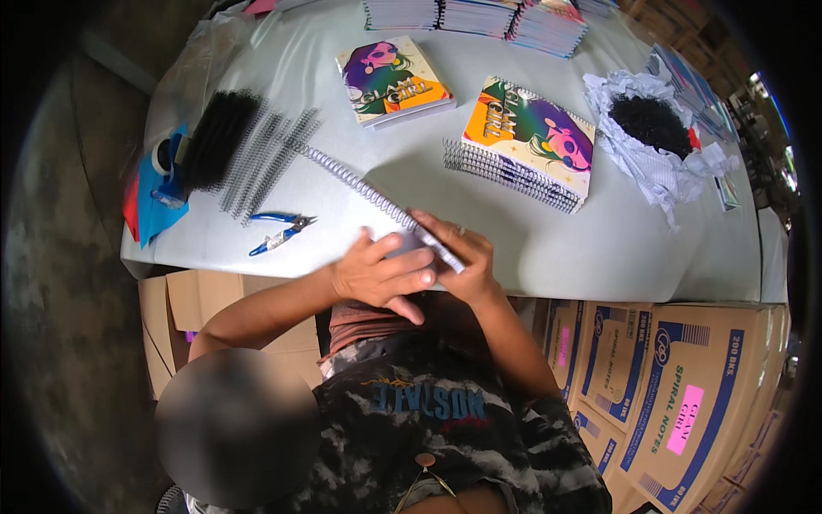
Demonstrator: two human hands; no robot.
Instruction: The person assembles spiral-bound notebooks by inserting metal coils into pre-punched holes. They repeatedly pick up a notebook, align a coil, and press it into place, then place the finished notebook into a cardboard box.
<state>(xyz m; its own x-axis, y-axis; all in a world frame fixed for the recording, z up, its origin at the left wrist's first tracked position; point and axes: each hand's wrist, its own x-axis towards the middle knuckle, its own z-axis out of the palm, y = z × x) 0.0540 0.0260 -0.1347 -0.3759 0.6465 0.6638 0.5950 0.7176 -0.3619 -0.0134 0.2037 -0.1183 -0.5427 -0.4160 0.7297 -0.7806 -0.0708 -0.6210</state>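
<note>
At the table's front edge, my right hand grips a thin pad of bound pages, tilted so its edge faces up. From the pad a long wire spiral coil runs out to the upper left. My left hand lies against the pad's near side with its fingers stretched apart. How far the coil passes through the pages is hidden by my hands. To the left, blue-handled cutting pliers lie on the table, below several loose coils.
A bundle of black coils and a blue tape dispenser sit at the left. Two notebook stacks stand beyond my hands. Crumpled paper cradles a black tangle at the right. Cardboard boxes stand under the table.
</note>
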